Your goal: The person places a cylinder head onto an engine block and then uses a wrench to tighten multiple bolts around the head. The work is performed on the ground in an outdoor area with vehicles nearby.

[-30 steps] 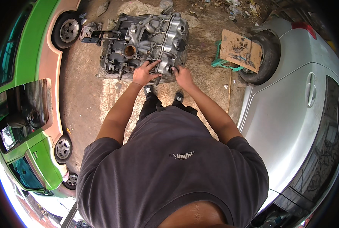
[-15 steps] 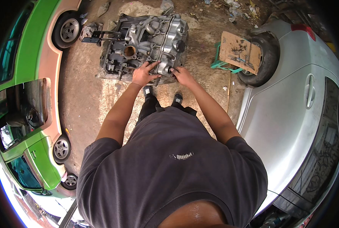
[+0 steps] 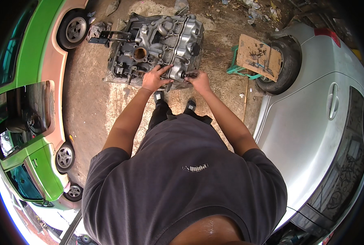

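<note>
In front of my feet stands a greasy car engine (image 3: 149, 49), with silver ribbed covers along its right side and a round brown-rimmed opening on top. My left hand (image 3: 153, 79) rests on its near edge, thumb and fingers spread over the metal. At the near end of the silver valve cover (image 3: 176, 73), my right hand (image 3: 199, 81) has its fingers curled and pinched. A small dark piece (image 3: 188, 75) shows between those fingertips and the cover; its kind is too small to make out.
A green stool (image 3: 233, 65) at the right carries a cardboard sheet (image 3: 247, 45) with small metal parts and tools. Behind it leans a tyre (image 3: 291, 69) by a silver car (image 3: 304, 134). A green and peach van (image 3: 56, 81) stands at the left. A black bracket (image 3: 108, 36) juts from the engine's left.
My right hand has shifted slightly right, its fingers more curled, and a dark piece now shows at its fingertips. My left hand stays in place on the engine.
</note>
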`<state>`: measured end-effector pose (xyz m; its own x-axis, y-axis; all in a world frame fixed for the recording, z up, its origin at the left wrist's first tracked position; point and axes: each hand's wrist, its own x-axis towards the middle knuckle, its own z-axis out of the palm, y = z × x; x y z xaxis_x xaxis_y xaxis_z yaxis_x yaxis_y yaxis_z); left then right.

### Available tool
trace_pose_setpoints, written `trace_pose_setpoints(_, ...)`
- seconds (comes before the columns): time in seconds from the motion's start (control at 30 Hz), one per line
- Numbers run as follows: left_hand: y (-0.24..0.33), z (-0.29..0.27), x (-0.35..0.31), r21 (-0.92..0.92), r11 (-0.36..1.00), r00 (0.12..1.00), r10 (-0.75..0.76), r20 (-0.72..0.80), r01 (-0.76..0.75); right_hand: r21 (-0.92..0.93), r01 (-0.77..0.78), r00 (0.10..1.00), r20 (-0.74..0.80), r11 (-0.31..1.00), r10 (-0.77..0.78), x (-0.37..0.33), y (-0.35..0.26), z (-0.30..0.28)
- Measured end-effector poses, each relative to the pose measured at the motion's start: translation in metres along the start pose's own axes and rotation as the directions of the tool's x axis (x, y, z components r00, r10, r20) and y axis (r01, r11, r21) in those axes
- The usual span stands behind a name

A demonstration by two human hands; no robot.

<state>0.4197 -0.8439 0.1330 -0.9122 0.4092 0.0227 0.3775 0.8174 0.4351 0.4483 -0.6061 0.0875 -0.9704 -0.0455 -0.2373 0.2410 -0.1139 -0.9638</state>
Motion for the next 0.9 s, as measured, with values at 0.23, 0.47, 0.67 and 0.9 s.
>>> trace_pose_setpoints(0.23, -0.003, 0.001, 0.001, 0.009, 1.0, 1.0, 0.024, -0.006, -0.024, -0.541, 0.104, 0.994, 0.035, 0.835, -0.101, -0.003, -0.014, 0.001)
trace_pose_setpoints(0.47, -0.005, 0.0, 0.003, 0.0, 0.999, 0.999, 0.048, -0.002, -0.048, -0.841, 0.195, 0.978, 0.125, 0.504, -0.17, -0.008, -0.034, 0.009)
trace_pose_setpoints(0.67, -0.007, -0.001, 0.002, -0.012, 0.998, 0.998, 0.068, -0.009, -0.068, -0.765, 0.202, 0.979, 0.181, 0.611, -0.097, -0.009, -0.037, 0.006)
trace_pose_setpoints(0.9, -0.003, -0.003, 0.002, 0.132, 0.991, 0.995, 0.019, 0.102, -0.033, -0.657, 0.147, 0.983, 0.183, 0.739, -0.033, 0.001, -0.027, -0.002)
